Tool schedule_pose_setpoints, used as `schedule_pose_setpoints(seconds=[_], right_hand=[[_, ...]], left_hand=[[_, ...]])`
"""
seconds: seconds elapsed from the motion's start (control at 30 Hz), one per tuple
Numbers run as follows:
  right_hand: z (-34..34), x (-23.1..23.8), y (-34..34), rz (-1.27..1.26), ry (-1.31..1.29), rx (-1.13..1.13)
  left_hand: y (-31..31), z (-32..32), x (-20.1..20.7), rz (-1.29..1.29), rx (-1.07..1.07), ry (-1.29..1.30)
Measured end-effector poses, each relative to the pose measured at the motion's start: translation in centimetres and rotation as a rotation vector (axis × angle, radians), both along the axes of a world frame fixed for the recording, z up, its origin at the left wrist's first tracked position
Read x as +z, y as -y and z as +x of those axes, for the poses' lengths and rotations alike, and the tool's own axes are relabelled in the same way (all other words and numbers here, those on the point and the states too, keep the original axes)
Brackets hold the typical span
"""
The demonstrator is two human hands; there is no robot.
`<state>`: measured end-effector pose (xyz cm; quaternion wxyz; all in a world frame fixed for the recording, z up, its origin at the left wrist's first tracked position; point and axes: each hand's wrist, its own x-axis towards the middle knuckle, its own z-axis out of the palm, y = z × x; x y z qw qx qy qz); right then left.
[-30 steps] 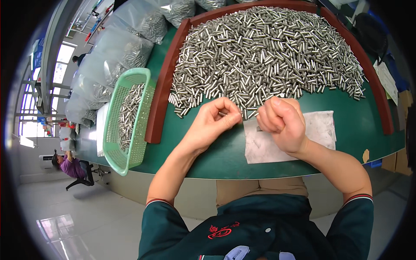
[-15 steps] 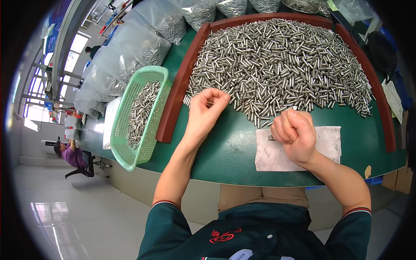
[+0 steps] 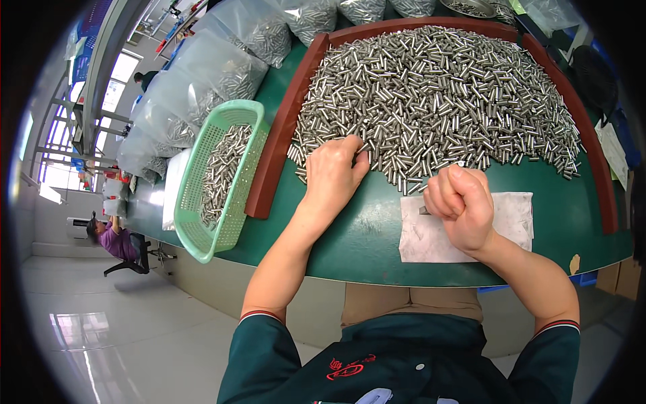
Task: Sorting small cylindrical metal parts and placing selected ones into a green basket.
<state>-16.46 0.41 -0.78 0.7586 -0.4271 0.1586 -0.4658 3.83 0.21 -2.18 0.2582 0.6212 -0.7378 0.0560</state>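
Observation:
A broad heap of short metal pins [image 3: 437, 101] covers the far part of the green table. At its near left edge, my left hand [image 3: 333, 172] is curled with the knuckles up, thumb and forefinger close to the pins. Its fingertips are partly hidden, so what they pinch does not show. My right hand [image 3: 463, 207] is closed in a fist above a white cloth [image 3: 515, 222]. The end of a metal pin [image 3: 424, 211] pokes out at the little-finger side, and another pin end glints by the thumb; the rest is hidden in the palm.
Dark red wooden rails [image 3: 286, 135] border the heap. Left of them stands a light green plastic basket [image 3: 245, 209] holding more pins. Clear bags of pins [image 3: 235, 74] line the table's far left. A round metal dish [image 3: 469, 8] sits at the back. A seated person [image 3: 118, 239] is far left.
My left hand has shifted right and turned knuckles-up against the heap's edge. My right fist has stayed nearly in place over the cloth.

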Motion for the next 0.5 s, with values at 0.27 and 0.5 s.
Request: schedule_pose_setpoints(seconds=[0.27,0.5], right_hand=[[-0.01,-0.1,0.1,0.003,-0.013,0.0],[-0.12,0.11,-0.03,0.012,-0.012,-0.009]], left_hand=[[0.24,0.26,0.17,0.065,-0.012,-0.136],[0.19,0.56,0.26,-0.001,-0.104,-0.266]])
